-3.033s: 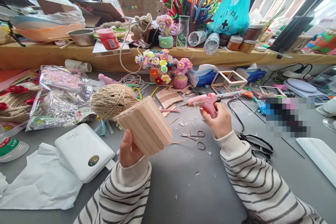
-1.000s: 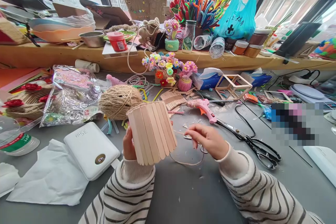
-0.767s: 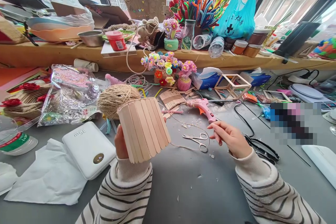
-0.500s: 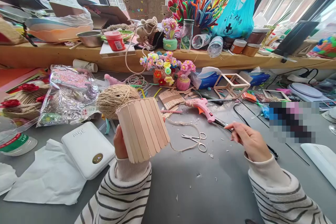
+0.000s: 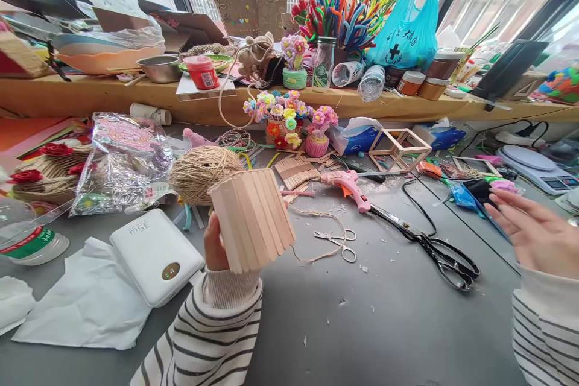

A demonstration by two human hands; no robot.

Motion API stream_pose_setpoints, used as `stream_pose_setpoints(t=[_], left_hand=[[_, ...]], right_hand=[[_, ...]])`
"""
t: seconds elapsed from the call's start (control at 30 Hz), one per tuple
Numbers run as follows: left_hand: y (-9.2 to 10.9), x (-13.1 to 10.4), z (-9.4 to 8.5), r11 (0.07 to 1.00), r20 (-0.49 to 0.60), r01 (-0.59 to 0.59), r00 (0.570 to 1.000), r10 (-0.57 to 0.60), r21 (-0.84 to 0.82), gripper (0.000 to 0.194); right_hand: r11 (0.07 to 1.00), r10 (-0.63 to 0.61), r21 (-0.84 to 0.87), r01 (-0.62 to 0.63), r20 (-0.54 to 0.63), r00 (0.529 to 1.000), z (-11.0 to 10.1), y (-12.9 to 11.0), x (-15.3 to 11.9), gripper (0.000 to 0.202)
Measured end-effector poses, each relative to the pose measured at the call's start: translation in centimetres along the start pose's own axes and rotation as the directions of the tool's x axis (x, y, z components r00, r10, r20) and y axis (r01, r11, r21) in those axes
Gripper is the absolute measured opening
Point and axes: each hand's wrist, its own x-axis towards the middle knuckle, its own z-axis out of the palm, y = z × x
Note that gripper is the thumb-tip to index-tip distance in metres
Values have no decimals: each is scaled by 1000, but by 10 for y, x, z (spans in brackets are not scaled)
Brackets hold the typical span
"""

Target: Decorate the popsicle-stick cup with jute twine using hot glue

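My left hand [image 5: 215,244] is closed around a craft-stick holder [image 5: 253,220], tilted above the table, its wooden sticks standing side by side. Twine runs along its upper rim; most of my fingers are hidden behind it. Right behind sits a ball of twine [image 5: 205,174]. At the right, my right hand [image 5: 536,229] has its fingers stretched out, holding nothing visible, close to a blue packet [image 5: 462,193] and a dark item partly behind the fingers. Large black-handled scissors [image 5: 446,259] lie between the hands, beside the pink glue gun [image 5: 348,187] and small scissors [image 5: 339,241].
A white power bank [image 5: 156,259] rests on tissue [image 5: 85,301] at the left. Loose craft sticks [image 5: 296,172], yarn flowers [image 5: 280,111] and a wooden stick frame [image 5: 400,148] stand toward the back. A kitchen scale [image 5: 534,163] is far right. Jars crowd the ledge [image 5: 280,99].
My right hand has moved right, away from the large scissors, and its fingers have spread. The holder in my left hand has shifted slightly right and up in view.
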Motion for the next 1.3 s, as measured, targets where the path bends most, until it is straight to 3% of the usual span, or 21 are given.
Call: stream_pose_setpoints(t=[0.07,0.13,0.23,0.37,0.5,0.57,0.67,0.8,0.93,1.0,1.1,1.17,1.23,1.3], left_hand=[[0,-1,-3,999,30,42,999,-42,11,56],[-1,-1,-7,997,40,70,997,-71,14,55],[-5,1,-15,992,62,124,990,-125,14,53],[-12,1,-22,986,98,158,982,-163,55,51],[-15,-5,-16,967,150,216,960,-236,139,46],[-17,-9,-11,964,176,219,954,-244,152,45],[-19,-10,-7,968,205,190,953,-222,166,48],[-20,-7,-6,972,196,158,962,-191,175,44],[-21,-4,-4,974,205,165,959,-194,154,47],[-24,-3,-6,970,168,199,960,-222,142,52],[-30,-2,-10,950,91,286,950,-298,126,52],[-35,-1,-14,926,100,349,926,-365,145,51],[-41,-1,-16,911,130,369,910,-395,187,53],[-48,0,-18,915,125,330,923,-365,233,52]], right_hand=[[994,-44,-104,45,10,999,23,-9,-9,18],[930,-145,-308,201,193,970,51,-20,-24,20],[941,-188,-187,281,401,896,100,-37,-51,31],[977,-180,59,207,749,637,160,-49,-92,21],[982,-179,191,8,905,386,188,-50,-119,41],[974,-167,204,-94,938,302,191,-49,-123,46],[963,-136,187,-195,959,249,190,-48,-121,40],[954,-93,163,-252,959,268,184,-46,-110,23],[955,10,91,-284,942,335,170,-40,-90,28],[950,53,83,-301,907,418,161,-36,-78,35],[941,71,146,-305,795,602,148,-32,-64,38],[935,54,217,-280,694,718,140,-31,-59,36],[927,24,286,-241,599,801,134,-32,-58,32],[920,-2,330,-210,539,842,129,-34,-62,28]])
